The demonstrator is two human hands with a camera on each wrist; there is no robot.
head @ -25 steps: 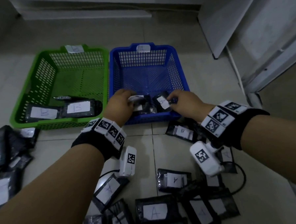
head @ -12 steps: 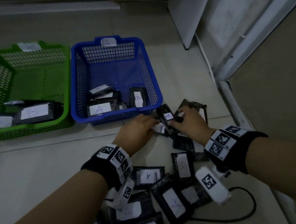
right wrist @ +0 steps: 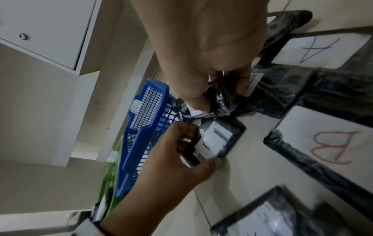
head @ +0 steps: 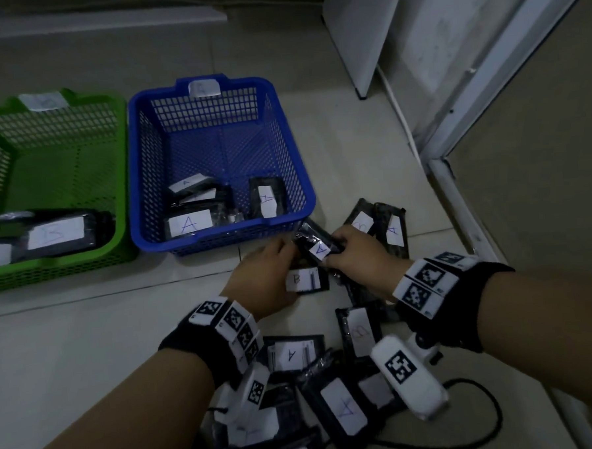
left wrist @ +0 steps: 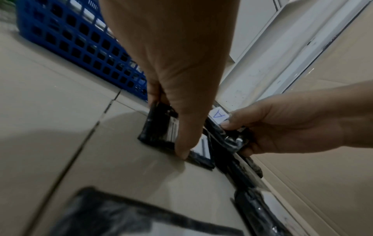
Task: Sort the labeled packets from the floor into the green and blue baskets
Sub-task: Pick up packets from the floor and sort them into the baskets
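Note:
On the floor by the blue basket's near right corner, my left hand pinches a black packet labeled B between fingers and thumb; its edge lies on the tile. Just to the right, my right hand grips a crumpled black packet labeled A, lifted slightly off the pile. The blue basket holds several A packets. At the left edge the green basket holds B packets.
More labeled packets lie scattered on the floor below my wrists, among them an A packet and a B packet. Two further packets sit behind my right hand. A black cable loops at lower right. A white door frame borders the right side.
Both hands left the blue basket, where they put down A packets, and came back to the floor pile. The right hand picked up an A packet; the left closed on the B packet.

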